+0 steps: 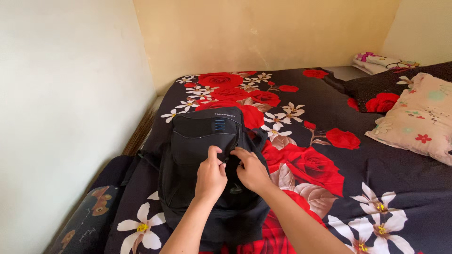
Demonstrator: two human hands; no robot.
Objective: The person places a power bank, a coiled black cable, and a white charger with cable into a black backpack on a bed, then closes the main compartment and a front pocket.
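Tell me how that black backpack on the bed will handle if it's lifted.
The black backpack is probably floppy: its fabric sags and creases under the left hand and right hand. It lies flat on the floral bedspread, so likely lightly filled. It is unlikely to roll.

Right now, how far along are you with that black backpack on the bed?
Done: the black backpack lies flat on the floral bedspread. In hand: the left hand and right hand pinch together at its front pocket, apparently at a zipper. Left: whether the pocket is open or closed is hidden by the fingers.
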